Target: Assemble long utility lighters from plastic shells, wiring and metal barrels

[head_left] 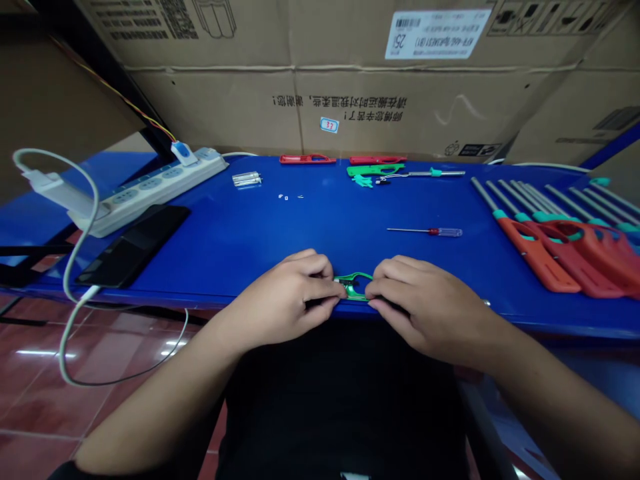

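Note:
Near the front edge of the blue table, a green lighter handle shell [356, 293] lies between my two hands, with small black and pale parts inside it. My left hand [300, 293] pinches its left end, thumb and fingers closed together. At its right end, my right hand [407, 297] is closed on the shell too. My fingers cover both ends. Beyond my right hand lies a screwdriver [440, 232] with a clear and red handle. Farther back are a green shell half [370, 171], small teal parts [362, 181] and a metal lighter tube [445, 173].
Several red long-necked lighters [545, 257] lie at the right. Red shells [307, 159] sit at the back, with silver cylinders [247, 179] and tiny white bits [286, 197] nearby. On the left are a black phone [135, 245], a power strip [155, 190] and a looping white cable [67, 340]. Cardboard [225, 100] stands behind.

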Demonstrator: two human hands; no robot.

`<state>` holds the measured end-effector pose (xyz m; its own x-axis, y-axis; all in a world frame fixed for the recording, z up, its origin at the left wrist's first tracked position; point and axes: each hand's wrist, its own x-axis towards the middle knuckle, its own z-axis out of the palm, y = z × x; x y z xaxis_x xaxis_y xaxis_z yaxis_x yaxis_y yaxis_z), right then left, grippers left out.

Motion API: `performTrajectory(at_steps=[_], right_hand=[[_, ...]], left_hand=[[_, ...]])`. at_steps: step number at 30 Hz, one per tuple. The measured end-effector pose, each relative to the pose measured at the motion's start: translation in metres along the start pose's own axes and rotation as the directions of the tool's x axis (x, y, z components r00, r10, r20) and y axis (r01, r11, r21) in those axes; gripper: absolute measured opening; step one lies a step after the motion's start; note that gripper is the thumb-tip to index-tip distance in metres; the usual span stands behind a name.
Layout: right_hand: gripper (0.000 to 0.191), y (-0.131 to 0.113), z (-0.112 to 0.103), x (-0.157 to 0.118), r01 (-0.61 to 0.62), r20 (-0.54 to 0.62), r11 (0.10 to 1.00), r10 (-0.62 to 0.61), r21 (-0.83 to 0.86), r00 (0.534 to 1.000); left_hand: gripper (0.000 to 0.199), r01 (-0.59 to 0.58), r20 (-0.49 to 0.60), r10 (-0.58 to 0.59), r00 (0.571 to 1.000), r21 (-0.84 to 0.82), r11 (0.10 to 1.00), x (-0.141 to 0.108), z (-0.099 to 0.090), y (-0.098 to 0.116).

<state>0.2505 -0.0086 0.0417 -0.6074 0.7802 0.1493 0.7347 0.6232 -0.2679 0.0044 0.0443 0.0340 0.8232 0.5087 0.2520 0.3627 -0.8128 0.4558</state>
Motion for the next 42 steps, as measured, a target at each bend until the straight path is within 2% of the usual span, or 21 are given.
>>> performTrajectory(at_steps=[2, 7, 9, 15, 19, 23, 26, 29, 32, 33, 35, 36, 38, 40, 42], right_hand=[[0.02, -0.002, 0.001, -0.001, -0.012, -0.017, 1.0, 0.012, -0.026, 1.0], [0.013, -0.001, 0.006, -0.012, -0.101, -0.146, 0.995, 0.101, 0.008, 0.984], [0.015, -0.001, 0.008, -0.017, -0.092, -0.172, 0.996, 0.092, 0.004, 0.981], [0.019, -0.001, 0.01, -0.024, -0.067, -0.199, 0.996, 0.055, -0.052, 0.978], [0.021, 0.001, 0.01, -0.025, -0.072, -0.199, 0.997, 0.073, 0.014, 0.977], [0.019, 0.008, 0.002, -0.022, -0.035, -0.179, 0.996, 0.049, 0.079, 0.983], [0.018, 0.019, -0.014, -0.015, -0.039, -0.196, 0.994, 0.059, 0.103, 0.979], [0.021, 0.038, -0.034, 0.0, -0.119, -0.229, 0.993, 0.122, 0.028, 0.966], [0.026, 0.066, -0.049, 0.028, -0.215, -0.161, 0.961, 0.188, -0.172, 0.969], [0.027, 0.077, -0.052, 0.04, -0.268, -0.145, 0.934, 0.24, -0.234, 0.96], [0.03, 0.097, -0.053, 0.067, -0.359, -0.109, 0.87, 0.342, -0.338, 0.933], [0.032, 0.106, -0.051, 0.081, -0.357, -0.094, 0.865, 0.346, -0.353, 0.933], [0.035, 0.119, -0.045, 0.108, -0.335, -0.062, 0.866, 0.336, -0.371, 0.94], [0.036, 0.127, -0.037, 0.13, -0.333, -0.049, 0.855, 0.343, -0.397, 0.938], [0.034, 0.13, -0.03, 0.145, -0.354, -0.059, 0.84, 0.363, -0.41, 0.93]], left_hand=[[0.021, 0.002, -0.008, -0.002, 1.0, 0.019, 1.0, 0.0, 0.001, 0.002], [0.02, 0.004, -0.025, -0.003, 1.0, 0.021, 1.0, 0.0, 0.003, 0.004], [0.02, 0.007, -0.031, -0.007, 0.999, 0.016, 1.0, 0.001, 0.004, 0.004], [0.02, 0.012, -0.032, -0.012, 0.999, 0.008, 1.0, 0.0, 0.004, 0.003], [0.02, 0.011, -0.023, -0.01, 1.0, 0.014, 1.0, -0.001, 0.003, 0.003], [0.021, -0.005, -0.034, 0.006, 0.999, 0.018, 1.0, -0.002, 0.006, 0.002], [0.022, -0.016, -0.054, 0.018, 0.998, 0.036, 0.999, -0.005, 0.007, 0.002], [0.022, -0.035, -0.069, 0.038, 0.997, 0.048, 0.998, -0.003, -0.002, 0.001], [0.022, -0.034, -0.092, 0.042, 0.995, 0.089, 0.995, 0.01, -0.02, 0.003], [0.023, -0.021, -0.077, 0.029, 0.997, 0.113, 0.993, 0.016, -0.025, 0.005], [0.038, -0.012, 0.05, 0.003, 0.999, 0.186, 0.983, 0.03, -0.032, 0.011], [0.049, -0.012, 0.117, -0.015, 0.993, 0.222, 0.975, 0.037, -0.032, 0.015], [0.057, 0.012, 0.189, -0.061, 0.98, 0.25, 0.968, 0.045, -0.027, 0.02], [0.056, 0.038, 0.217, -0.094, 0.972, 0.249, 0.968, 0.047, -0.018, 0.021], [0.05, 0.076, 0.194, -0.118, 0.974, 0.213, 0.974, 0.045, -0.009, 0.017]])
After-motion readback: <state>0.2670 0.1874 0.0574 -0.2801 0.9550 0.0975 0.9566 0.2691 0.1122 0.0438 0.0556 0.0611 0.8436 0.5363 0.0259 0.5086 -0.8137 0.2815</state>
